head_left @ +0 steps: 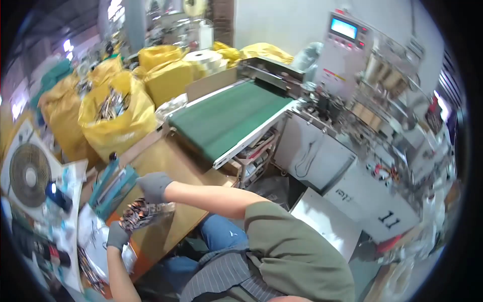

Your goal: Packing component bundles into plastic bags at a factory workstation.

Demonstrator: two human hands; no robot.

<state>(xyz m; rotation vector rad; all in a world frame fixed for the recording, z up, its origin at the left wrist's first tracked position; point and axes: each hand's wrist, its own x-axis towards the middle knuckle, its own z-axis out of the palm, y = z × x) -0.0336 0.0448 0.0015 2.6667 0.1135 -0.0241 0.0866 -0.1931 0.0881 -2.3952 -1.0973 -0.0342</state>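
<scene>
My left hand [118, 235], in a grey glove, is closed on the near left end of a clear plastic bag [138, 214]. Many small, thin pieces in dark and copper colours fill the bag; their kind is too small to make out. My right hand [155, 186], also gloved in grey, is closed at the far side of the same bag, its fingertips mostly hidden. Just beyond the bag stands a teal bar sealer [114, 190] on the brown tabletop [193, 204].
A green conveyor belt [231, 118] slopes toward the table. Left of it, an open yellow sack [118, 133] holds more small pieces. A fan [30, 173] stands at the far left, near a dark blue bottle-like object [58, 196]. White machine cabinets [314, 146] line the right.
</scene>
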